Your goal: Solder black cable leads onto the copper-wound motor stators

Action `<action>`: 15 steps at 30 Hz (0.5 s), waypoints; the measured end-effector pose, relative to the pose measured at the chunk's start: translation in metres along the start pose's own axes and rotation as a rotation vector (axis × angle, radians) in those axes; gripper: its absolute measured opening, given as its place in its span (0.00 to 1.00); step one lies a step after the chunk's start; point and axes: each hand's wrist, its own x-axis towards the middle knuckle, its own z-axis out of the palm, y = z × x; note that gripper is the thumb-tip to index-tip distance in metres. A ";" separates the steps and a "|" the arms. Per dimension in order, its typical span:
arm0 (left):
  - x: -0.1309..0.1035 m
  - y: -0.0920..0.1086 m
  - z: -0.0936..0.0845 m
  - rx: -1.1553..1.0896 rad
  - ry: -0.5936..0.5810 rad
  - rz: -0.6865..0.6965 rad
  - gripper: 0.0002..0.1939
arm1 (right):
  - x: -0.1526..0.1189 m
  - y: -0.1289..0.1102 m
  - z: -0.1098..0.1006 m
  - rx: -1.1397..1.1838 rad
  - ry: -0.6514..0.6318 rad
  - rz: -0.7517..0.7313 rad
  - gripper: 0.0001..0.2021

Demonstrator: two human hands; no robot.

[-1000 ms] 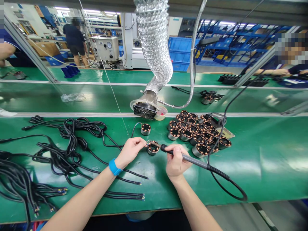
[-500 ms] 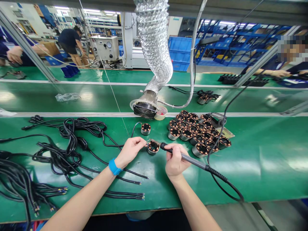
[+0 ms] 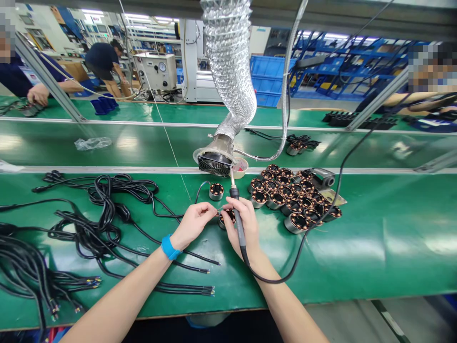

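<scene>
My left hand (image 3: 195, 222), with a blue wristband (image 3: 170, 247), pinches a thin wire just above a motor stator (image 3: 226, 220) with copper windings. My right hand (image 3: 246, 224) holds a soldering iron (image 3: 238, 220), its tip pointing away from me towards the fume fan (image 3: 214, 163). The thumb and forefinger of that hand come close to the wire beside my left fingertips; whether they grip it I cannot tell. The right fingers partly hide this stator. A second stator (image 3: 216, 191) with a black cable attached stands just behind it.
Black power cables (image 3: 107, 209) with bared ends spread over the left of the green bench (image 3: 385, 247). Several stators (image 3: 276, 199) cluster at right beside a metal stand (image 3: 323, 178). A silver duct (image 3: 230, 71) hangs overhead, near a tape roll (image 3: 239, 167). Co-workers stand beyond.
My right hand has moved left to the wire, and the iron has swung from pointing left at the stator to pointing away towards the fan. My left hand stays put.
</scene>
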 end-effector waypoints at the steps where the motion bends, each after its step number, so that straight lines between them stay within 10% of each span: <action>1: 0.000 0.000 0.000 -0.001 -0.002 0.007 0.15 | -0.001 0.000 0.001 0.007 -0.023 0.008 0.21; 15: -0.004 0.000 -0.005 0.122 -0.045 0.113 0.13 | -0.009 0.005 0.012 -0.065 -0.057 -0.100 0.20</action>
